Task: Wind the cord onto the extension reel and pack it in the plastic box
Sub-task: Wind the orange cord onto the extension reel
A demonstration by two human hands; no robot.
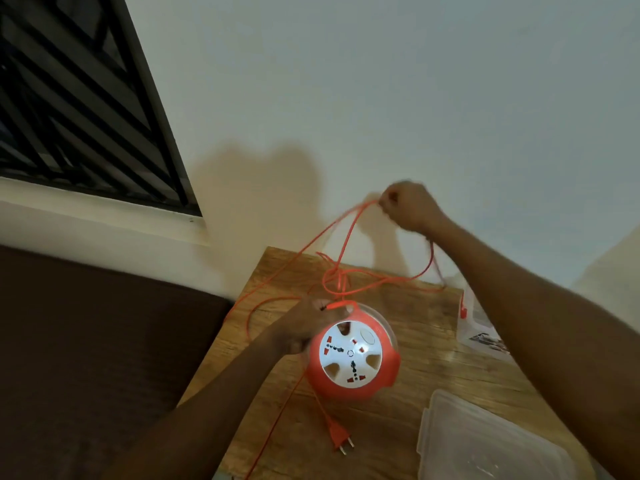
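An orange extension reel (353,358) with a white socket face is held above the wooden table (415,403). My left hand (306,323) grips its upper left edge, where the orange cord (346,237) leaves the reel. My right hand (407,206) is raised high near the wall, pinching a loop of that cord. Loose cord lies tangled on the table behind the reel and trails off the left edge. The orange plug (339,436) rests on the table below the reel. A clear plastic lid (485,445) lies at the lower right.
Behind my right forearm stands a clear plastic box (479,327) with orange clips. A dark brown cushion (86,341) is to the left of the table. A barred window (69,98) fills the upper left, with a white wall behind.
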